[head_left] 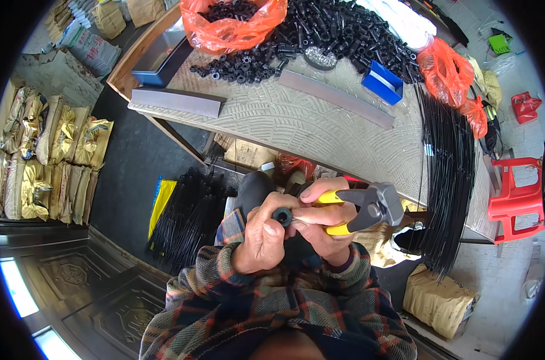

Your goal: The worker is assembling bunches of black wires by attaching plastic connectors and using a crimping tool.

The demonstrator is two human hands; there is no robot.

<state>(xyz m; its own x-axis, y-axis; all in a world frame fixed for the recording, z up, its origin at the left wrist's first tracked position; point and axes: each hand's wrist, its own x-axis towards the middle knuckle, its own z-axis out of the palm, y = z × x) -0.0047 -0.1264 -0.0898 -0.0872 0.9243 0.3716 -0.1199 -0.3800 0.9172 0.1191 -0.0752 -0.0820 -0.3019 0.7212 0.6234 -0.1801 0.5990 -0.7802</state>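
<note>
The left hand pinches a black hollow cylindrical fitting between thumb and curled index finger, its round opening facing the camera; the right hand's fingertips sit just beside it, that hand closed round yellow-handled end-cutting pincers, head rightward; beyond, black fittings heap on a textured worktable

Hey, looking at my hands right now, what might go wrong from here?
The small black part in your left hand is held away from the table, so a slip could drop it toward the floor.

Your right hand holds the yellow-handled pincers while its fingers also work near the part; the tool might shift and knock it loose.
</note>
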